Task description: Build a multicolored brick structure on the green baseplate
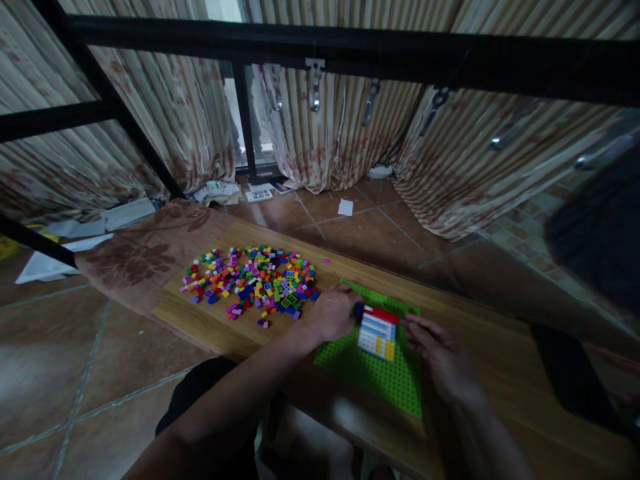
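On a green studded baseplate (390,383) lies a flat block of toy bricks (377,333), with a red row at the far side, then blue and white rows, and a yellow patch at the near right corner. My left hand (334,315) is over the plate's left part, its fingers closed at a dark blue brick (359,311) beside the red row. To the right of the block is my right hand (435,343), fingers loosely stretched toward the block's right edge. No brick shows in it.
Loose bricks of many colours (260,280) are spread on the left of the wooden bench (480,347). A dark flat object (573,367) lies at its right end. Past the bench stand a black metal frame (350,50) and striped curtains (325,147). Papers (345,207) lie on the tiled floor.
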Available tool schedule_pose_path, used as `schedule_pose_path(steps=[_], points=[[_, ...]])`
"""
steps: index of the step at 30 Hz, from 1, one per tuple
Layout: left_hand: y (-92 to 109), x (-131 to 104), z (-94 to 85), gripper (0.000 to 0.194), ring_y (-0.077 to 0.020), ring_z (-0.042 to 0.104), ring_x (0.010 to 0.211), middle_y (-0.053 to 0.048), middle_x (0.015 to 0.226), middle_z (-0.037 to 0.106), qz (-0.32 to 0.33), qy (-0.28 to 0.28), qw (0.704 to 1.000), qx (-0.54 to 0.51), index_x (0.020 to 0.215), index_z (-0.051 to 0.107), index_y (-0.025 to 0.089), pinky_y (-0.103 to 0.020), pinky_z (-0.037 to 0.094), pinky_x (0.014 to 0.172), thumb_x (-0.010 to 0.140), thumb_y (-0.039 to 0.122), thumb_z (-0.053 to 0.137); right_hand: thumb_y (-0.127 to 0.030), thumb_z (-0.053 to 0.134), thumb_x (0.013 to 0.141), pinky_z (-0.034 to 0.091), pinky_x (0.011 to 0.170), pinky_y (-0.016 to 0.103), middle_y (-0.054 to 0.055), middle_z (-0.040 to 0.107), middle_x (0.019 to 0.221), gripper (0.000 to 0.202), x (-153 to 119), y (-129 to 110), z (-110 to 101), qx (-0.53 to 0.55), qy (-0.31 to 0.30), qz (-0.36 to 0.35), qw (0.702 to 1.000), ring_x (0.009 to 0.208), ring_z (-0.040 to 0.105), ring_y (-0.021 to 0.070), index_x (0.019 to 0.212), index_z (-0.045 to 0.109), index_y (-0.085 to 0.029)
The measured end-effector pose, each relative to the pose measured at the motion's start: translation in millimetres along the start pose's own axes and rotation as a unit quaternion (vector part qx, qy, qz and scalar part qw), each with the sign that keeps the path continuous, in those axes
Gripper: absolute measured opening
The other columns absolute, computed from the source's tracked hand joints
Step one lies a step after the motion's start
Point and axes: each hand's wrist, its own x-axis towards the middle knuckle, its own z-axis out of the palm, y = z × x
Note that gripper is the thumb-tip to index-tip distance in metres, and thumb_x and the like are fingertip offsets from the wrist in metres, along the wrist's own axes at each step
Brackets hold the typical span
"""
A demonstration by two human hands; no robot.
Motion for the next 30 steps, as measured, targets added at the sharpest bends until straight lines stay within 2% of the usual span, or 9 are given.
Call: schedule_pose_path(steps=[5,11,17,20,22,24,27,30], points=[[-2,2,4.4,0.032,-0.0244,0.062,0.102,-0.009,0.105,0.066,0.004,0.019,1.000,-0.005,0.106,0.066,0.016,-0.037,0.050,0.095,0.076,0.013,0.056,-0.054,0.079,0.060,0.051,0.068,0.034,0.007,0.074,0.093,0.043,-2,-4,3,0.002,-0.010,-0.011,1.000,0.079,0.064,0.0206,0.090,0.075,-0.024],[-4,2,-2.5,0.034,-0.0212,0.068,0.087,-0.008,0.095,0.070,-0.039,0.036,0.997,-0.062,0.112,0.058,0.014,-0.032,0.054,0.081,0.078,0.015,0.056,-0.056,0.079,0.060,0.050,0.065,0.032,0.007,0.074,0.089,0.045,-2,-4,7,0.007,-0.009,-0.015,1.000,0.076,0.064,0.0194,0.089,0.075,-0.022],[-4,3,-0.2,0.030,-0.0170,0.069,0.079,-0.005,0.088,0.071,-0.014,0.043,0.989,-0.141,0.106,0.057,0.016,-0.026,0.055,0.073,0.077,0.010,0.056,-0.056,0.079,0.060,0.049,0.064,0.031,0.007,0.074,0.089,0.047,-1,-1,6,0.017,-0.015,-0.018,1.000,0.074,0.063,0.0182,0.091,0.074,-0.021],[-7,3,-0.7,0.031,-0.0148,0.068,0.075,-0.004,0.089,0.070,-0.011,0.067,0.981,-0.181,0.107,0.056,0.016,-0.025,0.055,0.071,0.077,0.009,0.055,-0.055,0.076,0.064,0.050,0.068,0.033,0.007,0.073,0.091,0.045,0,-4,3,0.003,0.017,-0.038,0.999,0.077,0.064,0.0195,0.092,0.073,-0.021],[-6,2,-4.4,0.031,-0.0141,0.068,0.078,-0.003,0.093,0.069,0.004,0.088,0.974,-0.208,0.108,0.055,0.016,-0.026,0.055,0.074,0.078,0.010,0.055,-0.054,0.074,0.068,0.050,0.073,0.035,0.006,0.073,0.090,0.040,-2,-11,2,-0.013,0.058,-0.073,0.996,0.079,0.064,0.0197,0.092,0.073,-0.021],[0,0,-9.5,0.030,-0.0145,0.067,0.085,-0.003,0.097,0.069,0.031,0.104,0.969,-0.222,0.110,0.056,0.018,-0.029,0.055,0.080,0.080,0.013,0.056,-0.052,0.071,0.073,0.050,0.076,0.035,0.005,0.073,0.091,0.036,-7,-20,4,-0.017,0.072,-0.118,0.990,0.080,0.064,0.0194,0.093,0.072,-0.022],[15,-4,-14.2,0.030,-0.0167,0.065,0.094,-0.004,0.103,0.068,0.082,0.129,0.961,-0.231,0.112,0.059,0.021,-0.033,0.053,0.089,0.082,0.020,0.063,-0.050,0.069,0.077,0.050,0.072,0.031,0.005,0.073,0.093,0.033,-17,-31,10,-0.006,0.018,-0.158,0.987,0.078,0.063,0.0175,0.096,0.071,-0.023],[31,-7,-9.6,0.029,-0.0184,0.062,0.102,-0.005,0.107,0.067,0.137,0.157,0.945,-0.252,0.110,0.062,0.022,-0.036,0.051,0.093,0.082,0.025,0.067,-0.054,0.065,0.080,0.045,0.059,0.025,0.002,0.068,0.075,0.038,-28,-35,17,0.024,-0.084,-0.129,0.988,0.063,0.056,0.0136,0.099,0.071,-0.022]])
